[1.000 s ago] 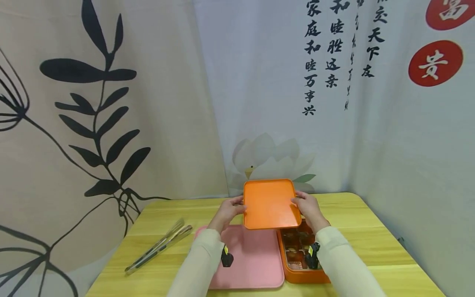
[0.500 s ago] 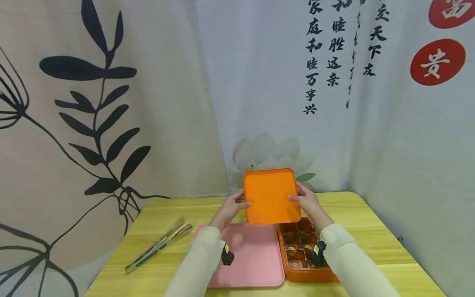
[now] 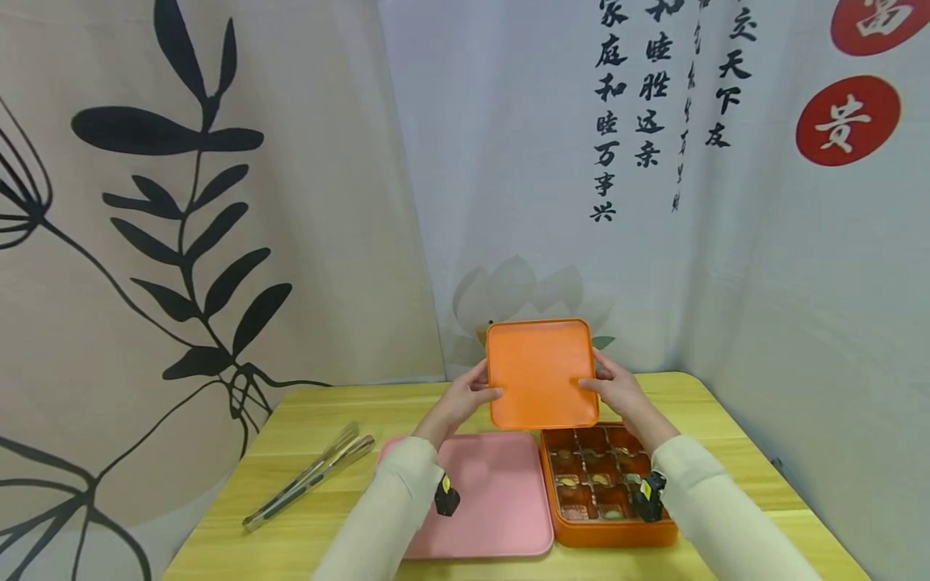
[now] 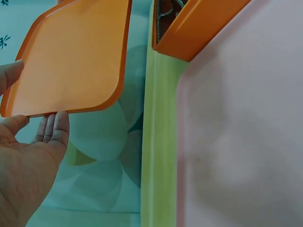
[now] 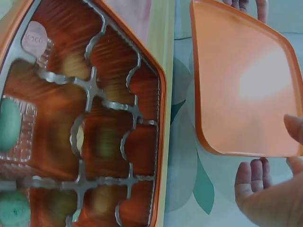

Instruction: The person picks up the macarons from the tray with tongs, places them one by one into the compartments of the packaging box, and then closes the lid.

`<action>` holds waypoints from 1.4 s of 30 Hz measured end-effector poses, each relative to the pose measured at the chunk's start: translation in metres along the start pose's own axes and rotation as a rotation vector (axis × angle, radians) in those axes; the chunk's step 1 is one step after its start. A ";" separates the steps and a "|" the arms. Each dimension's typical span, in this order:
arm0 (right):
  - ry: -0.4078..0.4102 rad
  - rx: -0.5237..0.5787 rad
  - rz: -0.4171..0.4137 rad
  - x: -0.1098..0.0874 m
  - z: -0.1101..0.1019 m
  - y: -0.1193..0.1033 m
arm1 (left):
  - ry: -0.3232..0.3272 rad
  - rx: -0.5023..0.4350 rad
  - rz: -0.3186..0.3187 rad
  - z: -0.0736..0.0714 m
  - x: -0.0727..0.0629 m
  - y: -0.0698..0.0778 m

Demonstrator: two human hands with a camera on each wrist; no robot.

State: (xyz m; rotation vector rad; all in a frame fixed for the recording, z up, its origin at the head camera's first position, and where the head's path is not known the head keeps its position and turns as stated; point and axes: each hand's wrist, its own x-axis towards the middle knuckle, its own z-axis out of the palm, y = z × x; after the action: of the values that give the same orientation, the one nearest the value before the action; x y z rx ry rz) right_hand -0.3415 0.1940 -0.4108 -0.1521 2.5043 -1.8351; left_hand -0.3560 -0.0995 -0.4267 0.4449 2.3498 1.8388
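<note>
A square orange lid [image 3: 542, 375] with a raised rim is held up off the table, tilted with its inner face toward the head camera. My left hand [image 3: 458, 401] grips its left edge, thumb on the inner face and fingers behind. At the opposite edge my right hand [image 3: 625, 398] pinches the lid in the same way. Below and to the right stands an orange box [image 3: 606, 532], uncovered, with a clear divider tray inside. Its compartments hold small round pieces, among them a pink one [image 5: 34, 39] and a green one [image 5: 14, 209]; several are blurred.
A pink tray [image 3: 494, 500] lies left of the box, right beside it. Metal tongs [image 3: 308, 478] rest farther left on the wooden table [image 3: 291, 420]. Behind the table hangs a printed cloth [image 3: 349, 202].
Both hands have raised the lid and shifted it slightly right, tilting it more upright. More of the box's compartments now show beneath it. The tray and tongs stay in place.
</note>
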 end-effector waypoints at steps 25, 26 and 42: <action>-0.087 0.061 -0.043 -0.006 -0.028 0.005 | 0.005 0.014 0.028 0.012 -0.002 0.010; -0.085 0.057 -0.042 -0.007 -0.028 0.005 | 0.000 0.012 0.027 0.013 -0.002 0.010; -0.064 0.035 -0.047 -0.020 -0.026 0.015 | 0.048 -0.054 0.013 0.033 -0.009 0.001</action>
State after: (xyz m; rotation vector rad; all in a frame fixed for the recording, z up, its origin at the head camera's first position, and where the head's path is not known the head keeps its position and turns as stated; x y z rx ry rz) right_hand -0.3249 0.2252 -0.4179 -0.2670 2.4452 -1.8583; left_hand -0.3379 -0.0717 -0.4344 0.4152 2.3260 1.9346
